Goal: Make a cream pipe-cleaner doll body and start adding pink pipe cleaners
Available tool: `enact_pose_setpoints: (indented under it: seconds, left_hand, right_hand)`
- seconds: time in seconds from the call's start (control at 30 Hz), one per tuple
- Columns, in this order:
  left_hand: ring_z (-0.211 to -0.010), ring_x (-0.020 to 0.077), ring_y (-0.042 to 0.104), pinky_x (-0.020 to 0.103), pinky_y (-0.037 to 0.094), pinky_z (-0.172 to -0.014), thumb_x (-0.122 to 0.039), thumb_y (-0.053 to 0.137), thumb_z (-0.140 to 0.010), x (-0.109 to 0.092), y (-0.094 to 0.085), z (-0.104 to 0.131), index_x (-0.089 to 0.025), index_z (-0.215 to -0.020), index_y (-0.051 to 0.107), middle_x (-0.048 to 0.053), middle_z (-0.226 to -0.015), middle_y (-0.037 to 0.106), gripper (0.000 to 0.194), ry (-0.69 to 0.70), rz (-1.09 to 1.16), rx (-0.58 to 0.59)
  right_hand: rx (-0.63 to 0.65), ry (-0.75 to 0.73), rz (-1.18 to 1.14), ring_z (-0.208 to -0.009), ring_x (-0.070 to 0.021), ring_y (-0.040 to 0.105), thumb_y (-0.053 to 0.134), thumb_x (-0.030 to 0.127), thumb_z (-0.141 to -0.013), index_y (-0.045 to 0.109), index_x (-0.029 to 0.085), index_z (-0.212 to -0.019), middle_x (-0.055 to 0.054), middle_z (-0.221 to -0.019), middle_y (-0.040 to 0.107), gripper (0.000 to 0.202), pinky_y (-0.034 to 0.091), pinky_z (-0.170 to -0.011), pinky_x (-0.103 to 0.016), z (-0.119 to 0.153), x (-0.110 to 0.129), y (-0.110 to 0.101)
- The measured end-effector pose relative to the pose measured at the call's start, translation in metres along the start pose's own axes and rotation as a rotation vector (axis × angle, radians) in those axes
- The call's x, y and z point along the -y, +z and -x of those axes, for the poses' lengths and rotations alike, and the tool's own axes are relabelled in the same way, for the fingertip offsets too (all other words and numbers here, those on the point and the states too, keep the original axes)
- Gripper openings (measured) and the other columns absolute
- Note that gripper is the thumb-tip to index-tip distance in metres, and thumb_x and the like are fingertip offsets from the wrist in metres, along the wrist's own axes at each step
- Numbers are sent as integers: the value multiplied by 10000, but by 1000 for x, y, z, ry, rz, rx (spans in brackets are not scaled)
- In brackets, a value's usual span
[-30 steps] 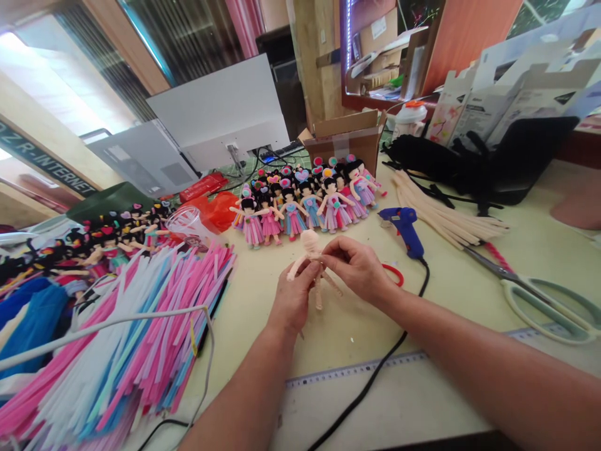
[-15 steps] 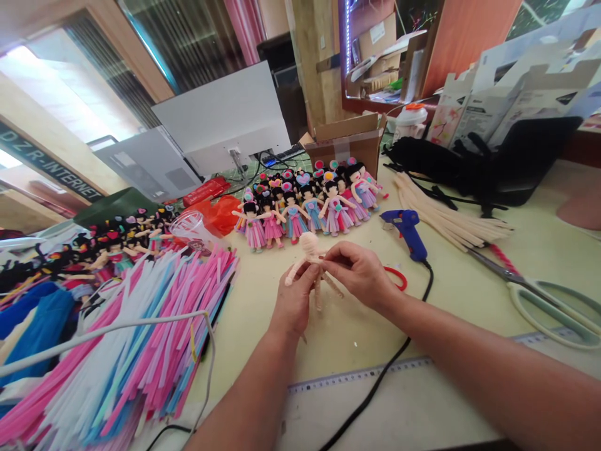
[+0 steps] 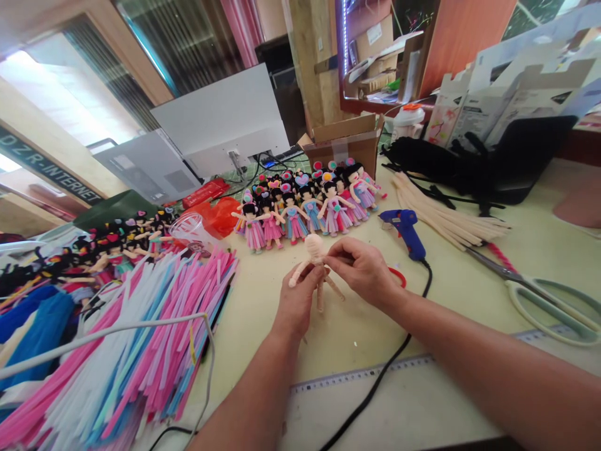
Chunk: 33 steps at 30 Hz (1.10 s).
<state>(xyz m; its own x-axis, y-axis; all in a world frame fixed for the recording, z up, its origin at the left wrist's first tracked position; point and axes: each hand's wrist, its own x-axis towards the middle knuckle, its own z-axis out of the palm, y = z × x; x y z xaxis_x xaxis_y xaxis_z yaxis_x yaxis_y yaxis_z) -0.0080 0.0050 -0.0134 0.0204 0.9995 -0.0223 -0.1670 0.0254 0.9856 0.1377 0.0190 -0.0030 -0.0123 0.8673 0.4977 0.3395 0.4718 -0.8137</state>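
A cream pipe-cleaner doll body (image 3: 314,248) is held upright above the table, its round head up and its two legs hanging down. My left hand (image 3: 300,291) pinches it at the torso from the left, with one doll arm sticking out over the fingers. From the right, my right hand (image 3: 359,269) is closed in a pinch at the doll's upper body, just below the head; the fingers cover the doll's other arm. Behind the doll stand finished dolls (image 3: 293,213) with black hair and pink, blue and purple skirts.
A blue glue gun (image 3: 404,230) lies right of my hands, its black cord running forward. Further right are cream pipe cleaners (image 3: 441,210) and scissors (image 3: 539,297). Pink, white and blue pipe cleaners (image 3: 154,326) are heaped at left. A ruler (image 3: 357,374) lies in front; a cardboard box (image 3: 347,141) stands behind.
The doll body has turned slightly and stands more upright. My right fingers have shifted a little at its upper body; both hands keep their hold.
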Motion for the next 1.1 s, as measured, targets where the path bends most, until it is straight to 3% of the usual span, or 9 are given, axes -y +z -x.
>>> enact_pose_setpoints:
  seconds: [0.23,0.6,0.8,0.97,1.1]
  left_hand:
    - [-769,160,605,277,451,-744,-284,773,-667,-10,7,6,-149,-820,733,33,-783,699,208,-18,-38,-47]
    - [-675,127,531,252,440,-674,-314,779,-660,-23,10,10,-148,-776,707,3,-702,639,215,-30,-113,10]
    - [-724,145,553,264,442,-702,-326,762,-667,-18,7,7,-157,-808,711,16,-753,661,226,5,-143,-3]
    - [-722,143,533,268,432,-712,-425,674,-763,-12,4,4,-159,-758,711,14,-728,640,269,63,-228,-78]
    - [-707,136,531,261,430,-695,-394,685,-744,-9,5,3,-153,-773,715,2,-712,631,245,40,-153,-127]
  right_hand:
    - [25,43,-3,-584,-122,521,628,299,-815,559,205,-711,11,-639,599,156,387,-567,-246,-1,-3,-1]
    - [35,81,-3,-596,-128,514,624,318,-813,536,210,-694,10,-646,589,184,382,-580,-258,-1,-7,2]
    - [19,66,59,-573,-119,498,633,299,-809,539,206,-666,16,-616,584,195,362,-561,-247,0,-6,3]
    - [16,20,77,-548,-112,467,626,282,-813,524,204,-633,22,-588,559,221,342,-539,-239,1,-4,4]
    - [57,9,48,-551,-108,490,627,282,-830,557,198,-640,18,-602,593,219,364,-553,-234,3,-3,7]
